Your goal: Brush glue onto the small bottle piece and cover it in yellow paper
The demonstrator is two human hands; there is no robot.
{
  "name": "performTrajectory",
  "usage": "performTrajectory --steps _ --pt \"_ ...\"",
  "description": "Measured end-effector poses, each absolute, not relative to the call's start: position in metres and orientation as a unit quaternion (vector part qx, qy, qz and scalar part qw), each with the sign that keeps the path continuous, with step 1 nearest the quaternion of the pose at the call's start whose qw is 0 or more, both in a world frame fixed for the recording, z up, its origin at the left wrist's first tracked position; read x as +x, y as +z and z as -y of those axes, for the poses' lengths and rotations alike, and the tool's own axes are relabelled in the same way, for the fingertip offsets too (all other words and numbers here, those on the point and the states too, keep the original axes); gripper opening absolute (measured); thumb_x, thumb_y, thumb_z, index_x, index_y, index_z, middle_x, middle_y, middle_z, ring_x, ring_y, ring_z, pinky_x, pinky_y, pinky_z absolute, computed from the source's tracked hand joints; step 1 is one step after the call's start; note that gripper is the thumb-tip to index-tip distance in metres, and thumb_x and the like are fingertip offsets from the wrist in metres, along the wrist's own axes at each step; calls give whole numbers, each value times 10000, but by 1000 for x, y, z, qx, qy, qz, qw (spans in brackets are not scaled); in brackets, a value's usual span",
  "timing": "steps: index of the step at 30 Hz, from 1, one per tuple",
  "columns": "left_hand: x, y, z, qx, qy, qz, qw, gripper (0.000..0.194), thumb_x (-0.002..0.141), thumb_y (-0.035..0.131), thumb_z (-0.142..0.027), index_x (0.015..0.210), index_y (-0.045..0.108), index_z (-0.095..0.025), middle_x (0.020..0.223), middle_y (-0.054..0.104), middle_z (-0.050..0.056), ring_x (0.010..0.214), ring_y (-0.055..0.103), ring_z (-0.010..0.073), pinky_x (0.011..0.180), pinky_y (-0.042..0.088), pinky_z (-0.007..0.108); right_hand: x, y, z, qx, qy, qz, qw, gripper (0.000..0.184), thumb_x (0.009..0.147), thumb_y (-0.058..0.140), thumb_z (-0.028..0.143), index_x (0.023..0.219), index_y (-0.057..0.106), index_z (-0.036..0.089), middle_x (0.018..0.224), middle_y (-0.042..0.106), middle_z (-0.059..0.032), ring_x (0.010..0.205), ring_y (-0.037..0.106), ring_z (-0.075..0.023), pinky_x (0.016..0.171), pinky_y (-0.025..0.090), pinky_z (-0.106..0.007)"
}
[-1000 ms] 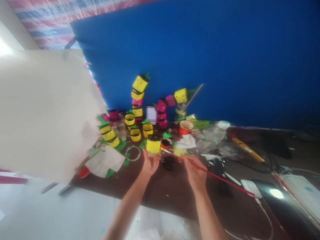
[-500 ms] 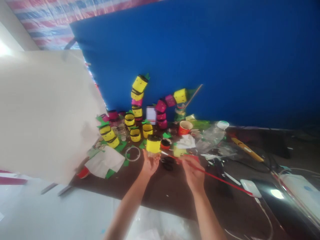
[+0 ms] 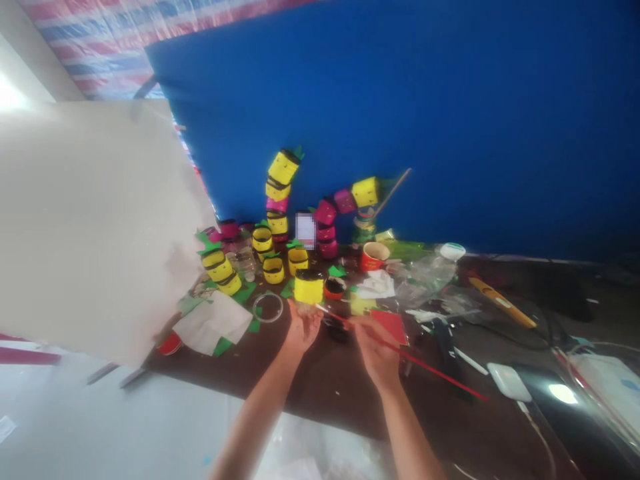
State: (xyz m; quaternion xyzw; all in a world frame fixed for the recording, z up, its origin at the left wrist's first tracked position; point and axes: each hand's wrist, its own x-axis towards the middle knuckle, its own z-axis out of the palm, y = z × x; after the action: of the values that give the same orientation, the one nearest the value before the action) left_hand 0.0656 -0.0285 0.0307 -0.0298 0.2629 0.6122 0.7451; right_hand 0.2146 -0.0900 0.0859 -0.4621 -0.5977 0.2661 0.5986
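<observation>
My left hand [image 3: 304, 325] is closed around the lower part of a yellow paper cup [image 3: 309, 288] with a black rim. In my right hand [image 3: 374, 347] is a paintbrush [image 3: 430, 368] with a long red handle. Its pale tip reaches the lower right side of the cup; whether it touches is hard to tell. Just behind and right of the held cup stands a small container of dark paint [image 3: 335, 288]. Dark scissors [image 3: 336, 327] lie between my two hands, partly hidden.
Yellow banded cups [image 3: 273, 269] and a stacked yellow column [image 3: 278, 193] stand behind, beside a magenta arch [image 3: 326, 230]. A red paper cup [image 3: 375, 256], a tape roll [image 3: 268, 307], white paper [image 3: 214, 322], a clear bottle [image 3: 440, 270] and a white charger [image 3: 509, 382] surround my hands.
My right hand and the brush have moved left, toward the held cup, uncovering more of the red paper. My left hand still holds the cup. The whole view has shifted slightly.
</observation>
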Motion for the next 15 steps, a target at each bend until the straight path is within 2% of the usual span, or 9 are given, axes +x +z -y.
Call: performTrajectory --steps 8,12,15 --pt "67 34 29 -31 614 -272 741 612 907 294 -587 911 647 -88 775 641 110 653 630 129 530 532 184 223 83 89 -476 219 586 618 157 871 545 305 823 660 209 776 696 -57 735 668 -200 691 555 -339" --pt "68 36 29 -43 621 -275 732 581 924 286 -552 881 646 -98 708 625 82 593 606 114 510 527 184 218 87 92 -469 236 593 611 171 878 539 301 818 670 209 779 701 -55 714 670 -193 655 559 -322" --pt "68 37 30 -51 631 -278 723 551 924 302 -548 897 648 -120 726 634 70 626 621 113 576 548 199 207 88 92 -457 252 608 598 160 879 540 290 831 670 212 793 699 -55 729 668 -186 659 561 -309"
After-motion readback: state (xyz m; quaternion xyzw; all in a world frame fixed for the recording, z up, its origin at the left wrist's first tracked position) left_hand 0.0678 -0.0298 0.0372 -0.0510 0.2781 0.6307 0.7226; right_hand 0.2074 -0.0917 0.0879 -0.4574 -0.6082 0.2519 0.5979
